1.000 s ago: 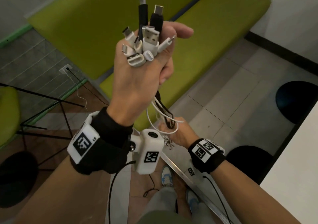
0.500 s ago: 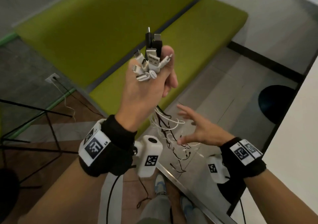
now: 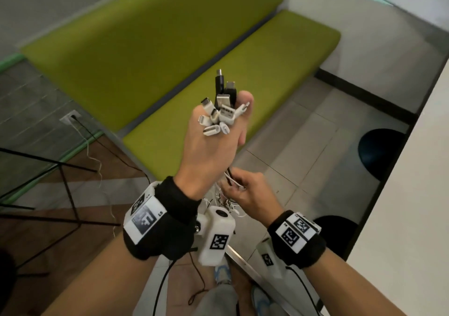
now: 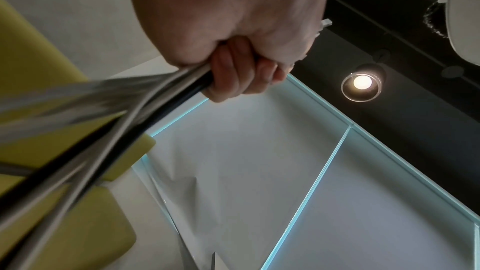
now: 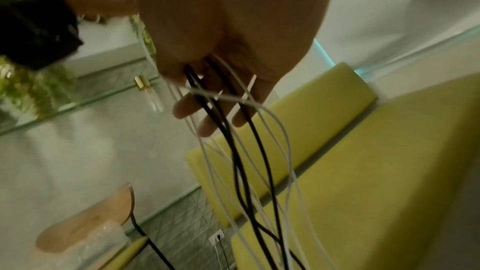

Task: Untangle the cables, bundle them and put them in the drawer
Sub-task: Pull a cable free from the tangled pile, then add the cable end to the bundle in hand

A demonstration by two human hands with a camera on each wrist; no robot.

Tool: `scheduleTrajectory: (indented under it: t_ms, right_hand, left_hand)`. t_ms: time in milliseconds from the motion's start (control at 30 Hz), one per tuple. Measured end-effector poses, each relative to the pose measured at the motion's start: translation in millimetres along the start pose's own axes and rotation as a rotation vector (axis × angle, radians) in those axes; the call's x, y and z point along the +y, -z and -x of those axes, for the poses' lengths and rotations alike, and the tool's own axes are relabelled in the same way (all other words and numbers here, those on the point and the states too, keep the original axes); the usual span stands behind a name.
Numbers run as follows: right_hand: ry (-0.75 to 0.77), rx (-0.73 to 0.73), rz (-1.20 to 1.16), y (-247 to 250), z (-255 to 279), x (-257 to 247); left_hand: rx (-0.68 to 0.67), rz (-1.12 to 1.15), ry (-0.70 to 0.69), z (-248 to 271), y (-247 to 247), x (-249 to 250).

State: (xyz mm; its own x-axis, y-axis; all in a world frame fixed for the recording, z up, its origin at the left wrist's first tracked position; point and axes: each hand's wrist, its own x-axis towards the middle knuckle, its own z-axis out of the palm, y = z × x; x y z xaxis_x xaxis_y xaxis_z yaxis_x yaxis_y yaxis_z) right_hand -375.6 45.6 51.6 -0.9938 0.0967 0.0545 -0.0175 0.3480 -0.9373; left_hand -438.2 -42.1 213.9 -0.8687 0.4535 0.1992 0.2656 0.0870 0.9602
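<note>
My left hand [image 3: 216, 143] is raised and grips a bundle of white and black cables, whose plug ends [image 3: 222, 111] stick up out of the fist. In the left wrist view the fingers [image 4: 233, 73] are curled tight round the strands [image 4: 130, 114]. The loose cable lengths [image 3: 226, 202] hang below the fist. My right hand [image 3: 245, 191] sits just under the left wrist with its fingers curled round these hanging strands. The right wrist view shows black and white cables [image 5: 241, 161] running out between the fingers [image 5: 207, 126]. No drawer is in view.
A green bench [image 3: 170, 48] fills the space ahead. A white tabletop [image 3: 413, 206] runs along the right, with black round stools [image 3: 379, 153] beneath its edge. A black metal frame [image 3: 65, 194] stands at left, near a wall socket [image 3: 70, 117] with plugged-in leads.
Half a second ago my right hand was spread open beside the hanging strands; now it has moved up and closed on them under the left hand. The left hand keeps its grip.
</note>
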Motion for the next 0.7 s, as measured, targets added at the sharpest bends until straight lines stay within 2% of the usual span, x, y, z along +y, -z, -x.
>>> scheduleTrajectory:
  t_ms: [133,200,267,367,400,467,533,700]
  right_hand:
    - [-0.052,-0.033,0.036,-10.7,1.4,15.8]
    - [-0.109,-0.067,0.168,-14.7,1.1,31.6]
    - [-0.266,-0.185,0.310,-16.5,1.8,52.8]
    - [-0.482,-0.482,0.510,-17.6,11.8,85.9]
    - [-0.547,-0.531,0.545,-15.9,16.6,91.5]
    - [-0.638,-0.526,0.535,-6.6,24.6,90.3]
    - [-0.642,-0.474,0.506,7.6,25.3,79.5]
    - [-0.464,-0.339,0.275,47.1,23.7,8.8]
  left_hand:
    - [0.018,0.030,-0.014,-3.0,6.5,3.1]
    - [0.016,0.047,-0.022,-3.0,8.4,4.1]
    - [0.032,0.043,-0.044,-2.9,10.8,7.2]
    - [0.059,0.099,-0.090,-6.9,18.3,13.7]
    - [0.066,0.118,-0.092,-8.7,22.1,15.3]
    - [0.055,0.126,-0.089,-10.2,28.6,15.0]
    - [0.019,0.090,-0.090,-7.0,30.4,7.5]
    - [-0.059,0.097,-0.006,11.5,17.6,-17.9]
